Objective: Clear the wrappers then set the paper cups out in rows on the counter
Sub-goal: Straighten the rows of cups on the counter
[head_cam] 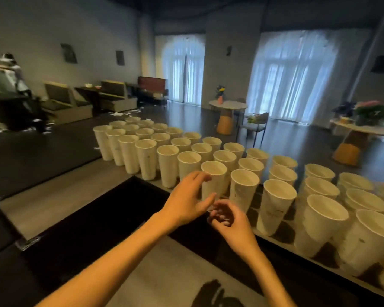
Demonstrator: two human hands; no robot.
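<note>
Both hands are out over the near edge of the counter (60, 196). My left hand (186, 202) is spread, its fingers touching the side of one paper cup (213, 180) in the front row. My right hand (228, 220) is curled just below it — I cannot tell if it pinches a small white bit or nothing. The paper cups (186, 149) stand mouth up in long rows, from the far left corner to the right edge. To do this well, I think the cup should be nudged slowly, low on its side, so it lines up and does not tip its neighbours — they stand very close.
</note>
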